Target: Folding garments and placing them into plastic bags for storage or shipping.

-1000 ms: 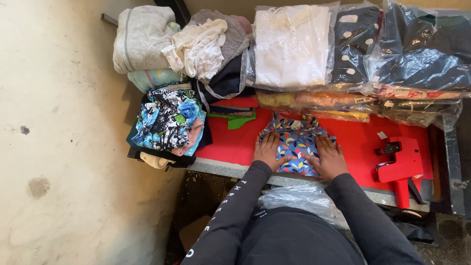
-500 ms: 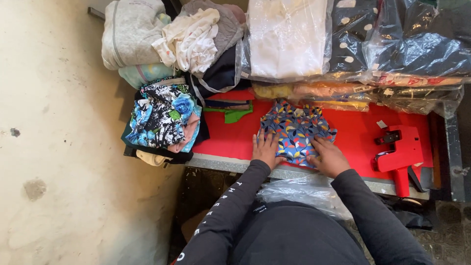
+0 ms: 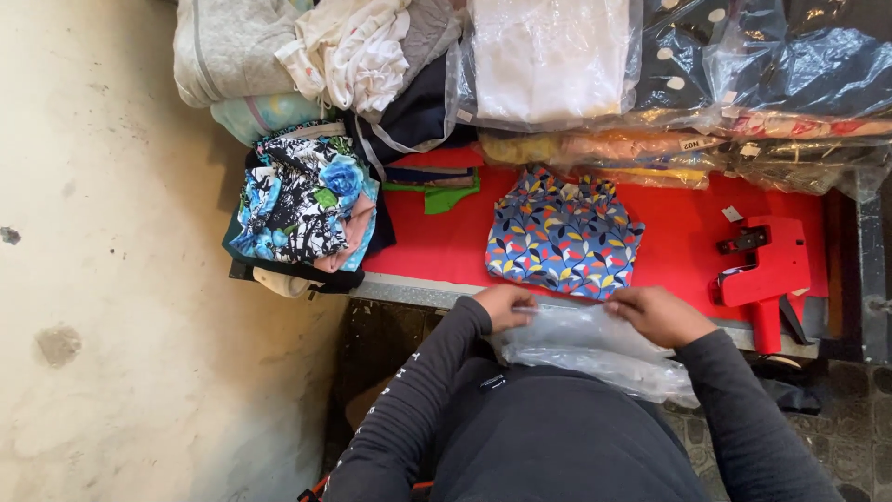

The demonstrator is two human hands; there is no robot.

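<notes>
Both hands pinch a clear plastic bag at the table's near edge.

The left hand (image 3: 505,305) and right hand (image 3: 658,316) grip the bag's (image 3: 595,346) top corners; its long axis runs left-right in the lower middle. The folded leaf-print garment (image 3: 563,232) lies just above, on the red table (image 3: 688,232), about equally near both.

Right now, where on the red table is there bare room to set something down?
Bare red shows between the folded leaf-print garment and the red label gun, and left of the garment below the green piece. The back edge is crowded with bagged clothes.
</notes>
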